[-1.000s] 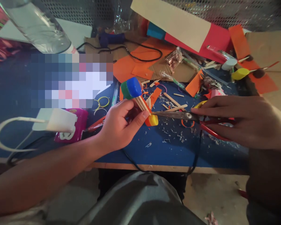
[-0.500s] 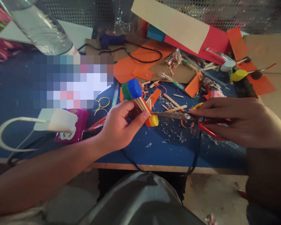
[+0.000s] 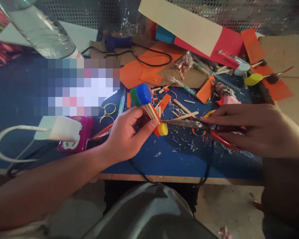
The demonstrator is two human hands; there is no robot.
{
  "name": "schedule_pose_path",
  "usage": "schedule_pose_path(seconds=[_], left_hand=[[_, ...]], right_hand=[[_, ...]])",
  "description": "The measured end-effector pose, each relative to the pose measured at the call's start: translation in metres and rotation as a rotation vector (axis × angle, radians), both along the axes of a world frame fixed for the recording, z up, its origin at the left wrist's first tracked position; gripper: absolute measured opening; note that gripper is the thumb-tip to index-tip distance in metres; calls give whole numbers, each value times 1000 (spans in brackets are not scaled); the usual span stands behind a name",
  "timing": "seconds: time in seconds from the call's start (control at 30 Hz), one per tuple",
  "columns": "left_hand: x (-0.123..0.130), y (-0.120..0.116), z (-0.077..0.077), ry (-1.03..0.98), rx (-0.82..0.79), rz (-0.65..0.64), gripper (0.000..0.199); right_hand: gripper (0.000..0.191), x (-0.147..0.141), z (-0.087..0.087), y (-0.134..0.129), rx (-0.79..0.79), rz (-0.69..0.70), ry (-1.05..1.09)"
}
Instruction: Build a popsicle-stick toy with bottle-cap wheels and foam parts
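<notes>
My left hand [image 3: 131,132] pinches a small stick model [image 3: 150,111] between thumb and fingers. Blue and green caps [image 3: 141,94] sit at its upper end, and a yellow cap [image 3: 162,129] with orange beside it is at the lower end. Scissors [image 3: 189,123] with red and yellow handles are in my right hand [image 3: 249,127], its fingers in and around the loops. The blades point left and look nearly closed. Their tips meet the model beside my left thumb; the exact contact is too small to tell.
Craft sticks [image 3: 188,116], orange paper [image 3: 150,61] and white shreds lie on the blue table [image 3: 164,162]. A plastic bottle [image 3: 49,33] stands at back left, near a pink power socket [image 3: 86,132] with a white plug. A blue glue gun [image 3: 118,43] lies behind, its black cord looping right.
</notes>
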State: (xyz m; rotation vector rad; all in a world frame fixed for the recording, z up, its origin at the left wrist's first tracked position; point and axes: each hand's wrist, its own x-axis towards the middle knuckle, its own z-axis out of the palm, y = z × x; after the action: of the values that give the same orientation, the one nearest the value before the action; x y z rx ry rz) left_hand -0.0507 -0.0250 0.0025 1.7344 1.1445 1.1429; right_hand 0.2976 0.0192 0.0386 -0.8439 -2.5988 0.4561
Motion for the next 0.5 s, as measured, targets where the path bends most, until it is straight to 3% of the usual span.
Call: schedule_pose_path(seconds=[0.5], left_hand=[[3, 1, 6, -117, -57, -35, 20]], right_hand=[[38, 3, -6, -2, 30, -16, -26]])
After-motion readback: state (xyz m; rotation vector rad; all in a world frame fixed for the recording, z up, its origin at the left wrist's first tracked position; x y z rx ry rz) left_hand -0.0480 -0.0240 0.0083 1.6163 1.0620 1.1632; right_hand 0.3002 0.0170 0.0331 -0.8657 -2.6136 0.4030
